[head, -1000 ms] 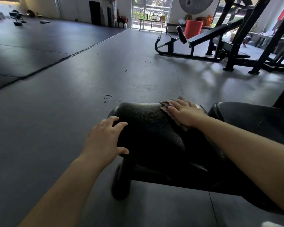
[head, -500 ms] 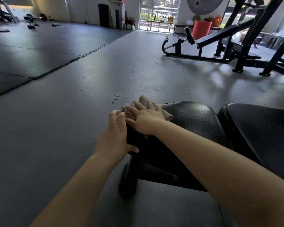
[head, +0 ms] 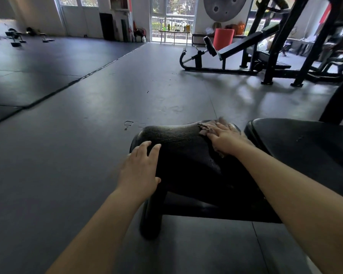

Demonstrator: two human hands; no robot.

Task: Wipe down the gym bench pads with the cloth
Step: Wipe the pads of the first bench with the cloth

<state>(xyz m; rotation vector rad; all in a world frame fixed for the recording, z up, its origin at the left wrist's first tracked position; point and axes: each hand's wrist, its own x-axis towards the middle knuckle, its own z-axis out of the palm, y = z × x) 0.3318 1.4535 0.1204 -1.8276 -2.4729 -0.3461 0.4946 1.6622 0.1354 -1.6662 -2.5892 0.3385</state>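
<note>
A black seat pad [head: 178,143] of the gym bench fills the lower middle of the head view, with a larger black back pad [head: 297,143] just to its right. My right hand [head: 224,138] lies flat on a pinkish-grey cloth [head: 204,127], pressing it onto the far right part of the seat pad, near the gap between the pads. Most of the cloth is hidden under the hand. My left hand [head: 140,169] rests on the seat pad's near left edge, fingers spread, holding nothing.
The bench's black leg [head: 151,220] stands on the dark rubber floor below the seat pad. An incline bench [head: 244,44] and a black rack frame [head: 305,42] stand at the back right. A red pad [head: 223,38] and a table are by the far window.
My right hand has slid the cloth from the seat pad's left end, beside my left hand, back to its far right part. My left hand stays on the near left edge.
</note>
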